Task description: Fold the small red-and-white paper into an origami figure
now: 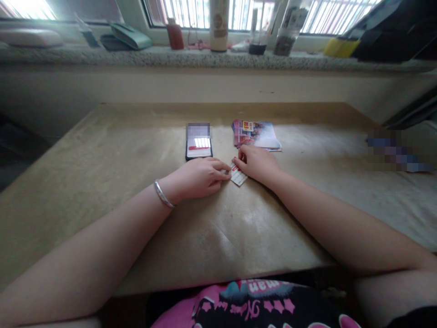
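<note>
Tan tabletop (136,136) below a barred window (191,8). Right hand (259,161): fingers curled, thumb on the top corner of a paper slip (238,177) with red print; can't tell if it's a real pinch. Left hand (200,177), palm down, fingers loosely bent, tips at the slip's left corner; grip unclear too. Slip sits between the hands, flat on the table or close to it. Looks light and thin, probably stiffer than tissue but easy to crease; I'd take it by the edges, thumb against index, off the print. Phone (200,150), screen lit, just beyond the left hand. Stack of glossy leaflets (257,135) just past the right; likely slippery on each other. Farther out, containers on the stone sill (235,60): red bottle (175,36) and tall cream bottle (219,27), contents hidden; clear container (257,36), dark at the bottom, fill or base unclear; clear jar (286,38), dark stuff inside, too blurred to name.
</note>
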Demonstrator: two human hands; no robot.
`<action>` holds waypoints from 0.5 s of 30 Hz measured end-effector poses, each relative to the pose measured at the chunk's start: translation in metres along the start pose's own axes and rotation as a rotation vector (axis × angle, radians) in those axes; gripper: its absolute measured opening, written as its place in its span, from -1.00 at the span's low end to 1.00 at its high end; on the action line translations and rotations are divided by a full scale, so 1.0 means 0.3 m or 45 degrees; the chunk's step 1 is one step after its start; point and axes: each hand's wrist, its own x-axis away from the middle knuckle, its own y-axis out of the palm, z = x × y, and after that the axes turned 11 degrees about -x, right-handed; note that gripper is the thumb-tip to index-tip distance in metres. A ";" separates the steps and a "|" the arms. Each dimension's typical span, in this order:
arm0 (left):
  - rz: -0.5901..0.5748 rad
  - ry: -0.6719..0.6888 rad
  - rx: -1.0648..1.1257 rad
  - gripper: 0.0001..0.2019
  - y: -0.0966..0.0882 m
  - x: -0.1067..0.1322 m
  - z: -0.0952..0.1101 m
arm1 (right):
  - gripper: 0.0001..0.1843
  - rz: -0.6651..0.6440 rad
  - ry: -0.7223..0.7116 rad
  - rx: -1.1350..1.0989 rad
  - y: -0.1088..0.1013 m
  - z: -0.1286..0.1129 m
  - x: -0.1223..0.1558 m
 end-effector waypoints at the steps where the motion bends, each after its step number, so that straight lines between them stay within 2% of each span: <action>1: 0.003 -0.005 0.004 -0.67 0.001 0.001 0.001 | -0.71 -0.013 0.026 0.030 0.001 -0.005 -0.004; 7: 0.028 -0.041 0.047 -0.70 0.011 0.004 0.032 | -0.66 -0.078 0.092 0.076 0.005 -0.007 -0.009; 11: 0.018 -0.066 0.016 -0.59 0.018 0.009 0.050 | -0.69 -0.137 -0.038 0.014 -0.019 0.013 0.022; 13: 0.001 -0.060 0.003 -0.56 0.021 0.012 0.051 | -0.70 -0.213 -0.130 0.003 -0.037 0.027 0.039; 15: -0.022 -0.055 -0.003 -0.55 0.024 0.014 0.051 | -0.71 -0.292 -0.136 -0.004 -0.052 0.042 0.050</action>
